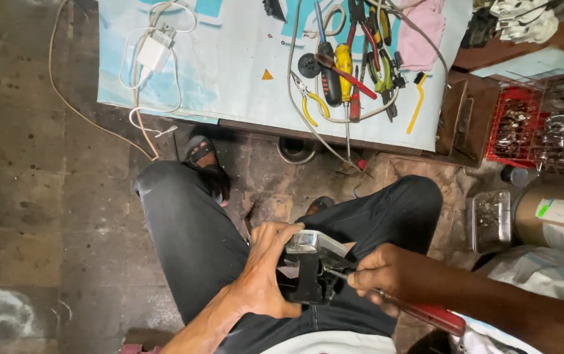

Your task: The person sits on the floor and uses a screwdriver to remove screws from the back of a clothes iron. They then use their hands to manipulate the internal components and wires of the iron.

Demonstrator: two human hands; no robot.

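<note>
Metal and stiff, the small appliance part [311,262] sits on the person's lap, left hand [265,275] clamped round its body, right hand [377,275] gripping a red-handled screwdriver [426,313]; probably heavy.

Tools [351,72] lie on the far surface [243,65], a charger [154,51] to their left, a crate [514,124] at far right.

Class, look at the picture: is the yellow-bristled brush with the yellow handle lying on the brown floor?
No, the yellow brush lies on the light blue table cover, beside the pile of hand tools.
</note>
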